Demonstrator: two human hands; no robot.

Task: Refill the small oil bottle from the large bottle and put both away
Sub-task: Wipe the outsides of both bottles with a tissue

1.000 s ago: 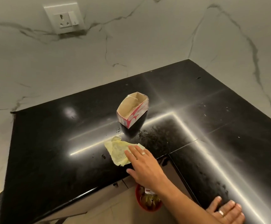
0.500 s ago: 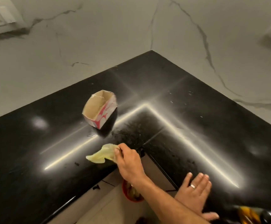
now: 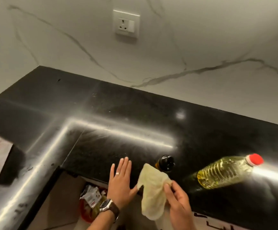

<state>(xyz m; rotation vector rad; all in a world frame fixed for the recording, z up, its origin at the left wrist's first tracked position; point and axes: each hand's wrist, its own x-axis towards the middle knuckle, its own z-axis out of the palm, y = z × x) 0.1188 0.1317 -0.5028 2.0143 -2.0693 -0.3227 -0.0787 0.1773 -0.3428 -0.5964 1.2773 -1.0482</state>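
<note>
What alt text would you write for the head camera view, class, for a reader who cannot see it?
A person's right hand holds a pale yellow cloth over the edge of a black countertop, while the left hand rests flat on it. A dark-capped small bottle and a red-capped large oil bottle stand to the right.

The large bottle point(image 3: 226, 171) is clear plastic with ribbed sides, filled with yellow oil and closed by a red cap. It stands on the black counter at the right. The small oil bottle point(image 3: 165, 164) stands just to its left, apart from it; it is dark with a black top, and a pale cloth partly hides it.
</note>
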